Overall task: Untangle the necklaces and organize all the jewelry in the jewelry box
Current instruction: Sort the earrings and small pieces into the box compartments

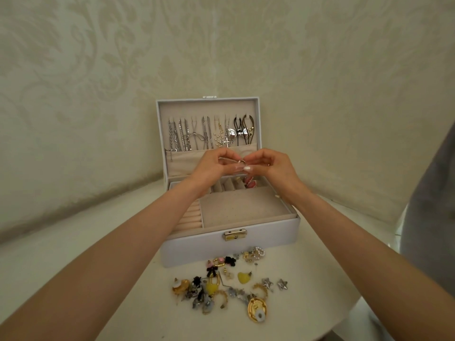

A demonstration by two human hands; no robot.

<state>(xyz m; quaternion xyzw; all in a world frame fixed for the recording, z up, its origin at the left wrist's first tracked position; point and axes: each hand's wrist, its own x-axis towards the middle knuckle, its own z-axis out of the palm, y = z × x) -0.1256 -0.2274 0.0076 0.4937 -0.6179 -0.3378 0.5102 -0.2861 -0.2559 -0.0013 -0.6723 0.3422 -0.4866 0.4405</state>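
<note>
Above the open jewelry box (197,249), left hand (211,166) and right hand (273,168) pinch a small silver piece (241,161) (ring or clasp, unclear), likely inspecting it; necklaces (209,134) hang in the lid (209,107), loose jewelry (231,284) lies on the counter (307,271).

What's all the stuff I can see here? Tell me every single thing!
jewelry box: one, white, open, middle of the table
necklaces: many, mostly silver, hanging inside the lid
loose jewelry: a pile, gold, yellow, black and silver, on the table in front of the box
ring: one, silver, pinched between both hands
table: one, white
wall: cream, patterned, behind
left hand: above the box, pinching the ring
right hand: above the box, pinching the ring
</note>
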